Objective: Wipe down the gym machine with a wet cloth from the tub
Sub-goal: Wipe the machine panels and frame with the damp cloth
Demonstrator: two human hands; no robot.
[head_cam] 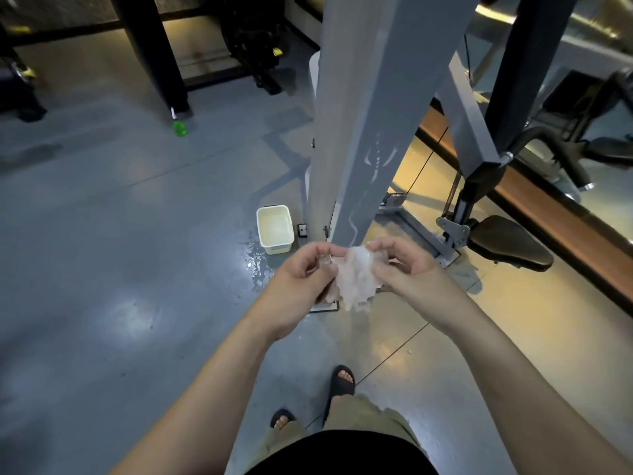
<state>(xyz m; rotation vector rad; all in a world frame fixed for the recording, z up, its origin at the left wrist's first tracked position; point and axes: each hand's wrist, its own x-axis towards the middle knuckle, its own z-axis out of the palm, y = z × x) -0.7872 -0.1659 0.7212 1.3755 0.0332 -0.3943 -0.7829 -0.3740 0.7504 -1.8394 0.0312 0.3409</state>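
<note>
Forearms [219,375] reach out - left hand [301,274] and right hand [402,264] both pinch the crumpled wet cloth [354,281] before the machine's grey upright [356,132] - tub [263,214] beside its base.

tub [275,230] on floor, left of machine post [356,132] | cloth [354,279] between hands, before post

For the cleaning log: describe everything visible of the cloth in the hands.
The cloth is pale pinkish-white, thin, crumpled and wet-looking. It is held in the air before the grey machine column, the left hand gripping its left side, the right hand pinching its right; its lower part droops free.
</note>
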